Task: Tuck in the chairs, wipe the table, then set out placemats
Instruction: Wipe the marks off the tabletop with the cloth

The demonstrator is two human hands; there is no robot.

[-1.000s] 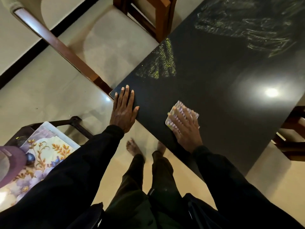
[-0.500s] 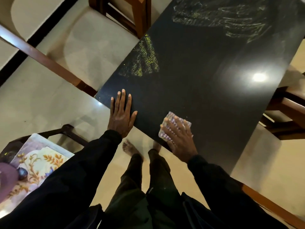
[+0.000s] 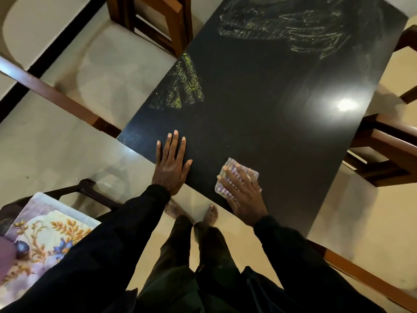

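A glossy black table [image 3: 259,114] fills the middle of the view, with yellowish streaks near its left edge [image 3: 182,89] and at its far end [image 3: 293,30]. My left hand [image 3: 170,164] lies flat, fingers straight, on the near left part of the tabletop. My right hand [image 3: 241,195] presses with spread fingers on a pale checked cloth [image 3: 230,168] at the near edge. A wooden chair [image 3: 155,21] stands at the far left side and another chair [image 3: 383,150] at the right side. A floral placemat [image 3: 45,233] lies on a dark stand at the lower left.
The floor [image 3: 67,159] is pale glossy tile. A brown wooden rail [image 3: 56,96] runs diagonally at the left, and another [image 3: 372,283] at the lower right. My legs and bare feet [image 3: 191,213] stand close to the table's near edge. A ceiling light glares on the tabletop [image 3: 345,105].
My left hand has shifted right along the table's near edge, away from the corner. My right hand still presses the cloth at the near edge. The view has tilted to show more of the table.
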